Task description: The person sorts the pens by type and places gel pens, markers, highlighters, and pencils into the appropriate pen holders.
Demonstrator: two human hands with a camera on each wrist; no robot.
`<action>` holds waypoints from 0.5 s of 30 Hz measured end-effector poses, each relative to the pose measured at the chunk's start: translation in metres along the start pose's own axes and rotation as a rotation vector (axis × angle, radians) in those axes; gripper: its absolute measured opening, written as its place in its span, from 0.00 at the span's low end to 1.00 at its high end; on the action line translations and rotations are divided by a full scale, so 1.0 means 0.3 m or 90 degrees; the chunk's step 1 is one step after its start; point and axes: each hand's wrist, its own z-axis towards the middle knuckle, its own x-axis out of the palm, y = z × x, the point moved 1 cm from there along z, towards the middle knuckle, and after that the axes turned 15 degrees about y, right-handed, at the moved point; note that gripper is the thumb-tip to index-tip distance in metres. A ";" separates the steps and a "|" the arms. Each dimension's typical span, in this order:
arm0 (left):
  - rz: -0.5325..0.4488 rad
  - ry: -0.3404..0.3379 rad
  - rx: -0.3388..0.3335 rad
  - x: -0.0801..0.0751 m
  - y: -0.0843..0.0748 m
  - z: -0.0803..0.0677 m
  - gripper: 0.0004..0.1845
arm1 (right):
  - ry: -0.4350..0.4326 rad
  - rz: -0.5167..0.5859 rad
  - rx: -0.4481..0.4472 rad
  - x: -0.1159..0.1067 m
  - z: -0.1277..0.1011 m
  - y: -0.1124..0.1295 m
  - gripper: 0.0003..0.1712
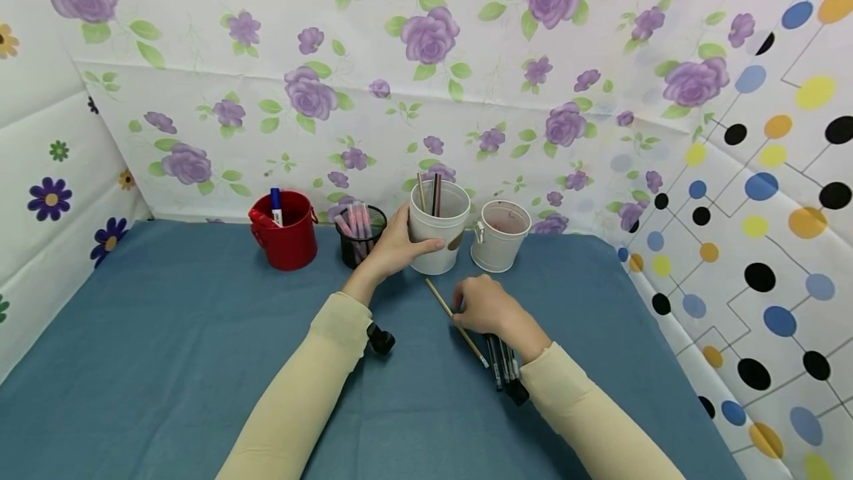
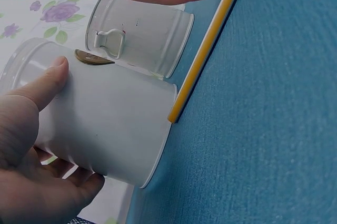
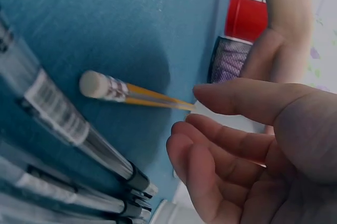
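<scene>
From the head view, the left hand (image 1: 393, 247) wraps a smooth white cup (image 1: 438, 228) standing on the blue cloth surface (image 1: 166, 347). Left wrist view: thumb and fingers (image 2: 50, 79) curl round its glossy cylinder. Right wrist view: the right hand (image 3: 253, 145) hovers, fingers loosely spread, just beside a yellow pencil (image 3: 137, 93) lying flat.

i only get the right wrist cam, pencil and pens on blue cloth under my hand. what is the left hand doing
Observer: The left hand grips a white bucket by its side.
Operator: anything in it
Observer: Yes, a few pencils stand in it.
Operator: how many pots in the row
Observer: Four: a red bucket, a black mesh cup, the gripped one, and a second white bucket, whose contents cannot be made out.
</scene>
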 end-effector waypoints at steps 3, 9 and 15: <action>0.000 0.000 -0.002 0.001 -0.004 -0.002 0.58 | -0.003 -0.017 0.011 0.009 0.006 0.007 0.05; 0.004 0.002 -0.002 0.001 -0.005 -0.004 0.58 | 0.002 -0.046 0.030 0.024 0.024 0.013 0.11; 0.002 0.002 -0.004 0.002 -0.006 -0.003 0.58 | 0.015 -0.057 0.036 0.037 0.034 0.016 0.16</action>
